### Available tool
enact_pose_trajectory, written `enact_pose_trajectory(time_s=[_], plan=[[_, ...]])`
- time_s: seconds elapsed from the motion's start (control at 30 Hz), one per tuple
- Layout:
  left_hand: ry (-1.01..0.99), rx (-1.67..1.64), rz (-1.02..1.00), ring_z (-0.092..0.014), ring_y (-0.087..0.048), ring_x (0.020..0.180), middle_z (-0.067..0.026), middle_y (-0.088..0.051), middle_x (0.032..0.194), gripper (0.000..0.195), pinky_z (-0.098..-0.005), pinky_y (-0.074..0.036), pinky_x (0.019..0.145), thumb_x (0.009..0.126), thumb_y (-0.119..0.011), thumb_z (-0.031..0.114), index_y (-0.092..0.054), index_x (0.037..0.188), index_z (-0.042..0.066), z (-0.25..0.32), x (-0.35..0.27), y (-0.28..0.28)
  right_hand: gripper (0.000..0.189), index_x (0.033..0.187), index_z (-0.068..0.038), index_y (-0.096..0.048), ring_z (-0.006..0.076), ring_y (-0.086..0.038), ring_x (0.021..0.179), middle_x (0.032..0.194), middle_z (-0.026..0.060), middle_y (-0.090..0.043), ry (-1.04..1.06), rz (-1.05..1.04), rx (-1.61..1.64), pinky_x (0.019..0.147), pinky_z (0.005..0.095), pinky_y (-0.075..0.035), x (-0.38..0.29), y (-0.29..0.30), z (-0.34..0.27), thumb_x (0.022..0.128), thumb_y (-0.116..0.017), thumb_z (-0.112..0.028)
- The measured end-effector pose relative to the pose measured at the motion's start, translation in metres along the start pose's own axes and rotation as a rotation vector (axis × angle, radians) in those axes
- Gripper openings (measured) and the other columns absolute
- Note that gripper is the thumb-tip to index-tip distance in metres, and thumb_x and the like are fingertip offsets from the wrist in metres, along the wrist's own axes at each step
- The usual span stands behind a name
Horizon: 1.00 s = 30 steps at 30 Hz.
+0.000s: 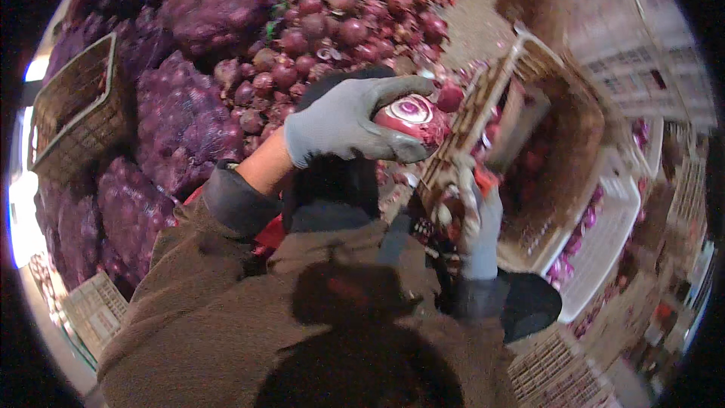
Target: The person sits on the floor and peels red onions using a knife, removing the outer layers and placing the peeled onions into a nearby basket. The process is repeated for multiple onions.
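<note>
My left hand (pixel 357 119), in a grey coated glove, grips a red onion (pixel 412 116) whose cut end with pale rings faces up. To its right, beside the near rim of a brown plastic crate (pixel 583 181), my gloved right hand (pixel 481 209) is closed around an orange-red handle (pixel 486 180). A broad blurred blade, seemingly of a knife, reaches from it over the crate. Red onions lie in the shaded crate. A large heap of red onions (pixel 351 31) with loose skins spreads beyond my left hand.
Purple mesh sacks of onions (pixel 181 119) are stacked at left, with an upright plastic crate (pixel 73 107) against them. A white crate (pixel 609 238) with purple onions stands at right. More crates (pixel 555 374) lie at lower right and one (pixel 96 311) at lower left.
</note>
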State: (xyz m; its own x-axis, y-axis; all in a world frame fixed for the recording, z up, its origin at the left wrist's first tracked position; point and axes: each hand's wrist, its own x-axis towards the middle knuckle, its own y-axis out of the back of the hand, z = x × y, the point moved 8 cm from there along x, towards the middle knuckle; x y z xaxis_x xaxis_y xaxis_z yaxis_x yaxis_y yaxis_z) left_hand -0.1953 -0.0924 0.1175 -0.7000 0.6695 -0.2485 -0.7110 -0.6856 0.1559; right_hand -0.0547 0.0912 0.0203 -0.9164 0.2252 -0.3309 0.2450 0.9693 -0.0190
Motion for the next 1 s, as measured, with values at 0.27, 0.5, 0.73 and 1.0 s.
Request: enact_pose_trajectory(time_s=[0.27, 0.5, 0.73, 1.0], plan=[[-0.108, 0.377, 0.017, -0.019, -0.046, 0.124, -0.0154, -0.051, 0.132, 0.080, -0.0327, -0.035, 0.105, 0.071, -0.081, 0.023, -0.042, 0.136, -0.001, -0.033, 0.000, -0.099, 0.024, 0.113, -0.007, -0.054, 0.0162, -0.059, 0.057, 0.079, 0.0095, -0.062, 0.035, 0.024, 0.235, 0.048, 0.0278, -0.048, -0.011, 0.023, 0.052, 0.098, -0.047, -0.024], [0.166, 0.034, -0.001, -0.015, -0.047, 0.121, -0.0123, -0.048, 0.135, 0.079, -0.0294, -0.036, 0.104, 0.071, -0.080, 0.013, -0.039, 0.136, -0.005, -0.102, 0.012, -0.126, 0.026, 0.106, -0.009, -0.053, 0.0158, -0.052, 0.045, 0.061, 0.0069, -0.056, -0.258, 0.026, 0.438, 0.038, 0.0259, -0.041, -0.014, 0.028, 0.097, 0.094, -0.054, -0.032], [0.126, 0.209, -0.021, -0.016, -0.053, 0.113, -0.0118, -0.055, 0.127, 0.086, -0.0286, -0.041, 0.098, 0.072, -0.080, 0.017, -0.033, 0.141, -0.001, -0.123, 0.029, -0.137, 0.024, 0.091, -0.014, -0.049, 0.0055, -0.041, 0.041, 0.060, -0.0047, -0.043, -0.507, 0.132, 0.494, 0.031, 0.0200, -0.029, -0.016, 0.029, 0.107, 0.091, -0.063, -0.034], [0.284, 0.270, -0.052, -0.017, -0.058, 0.103, -0.0110, -0.061, 0.116, 0.082, -0.0291, -0.045, 0.091, 0.069, -0.083, 0.036, -0.045, 0.132, 0.000, -0.133, 0.033, -0.142, 0.033, 0.107, -0.004, -0.056, 0.0237, -0.063, 0.075, 0.080, 0.0118, -0.061, -0.200, 0.079, -0.263, 0.066, 0.0329, -0.047, -0.023, 0.056, 0.073, 0.092, -0.058, -0.034]])
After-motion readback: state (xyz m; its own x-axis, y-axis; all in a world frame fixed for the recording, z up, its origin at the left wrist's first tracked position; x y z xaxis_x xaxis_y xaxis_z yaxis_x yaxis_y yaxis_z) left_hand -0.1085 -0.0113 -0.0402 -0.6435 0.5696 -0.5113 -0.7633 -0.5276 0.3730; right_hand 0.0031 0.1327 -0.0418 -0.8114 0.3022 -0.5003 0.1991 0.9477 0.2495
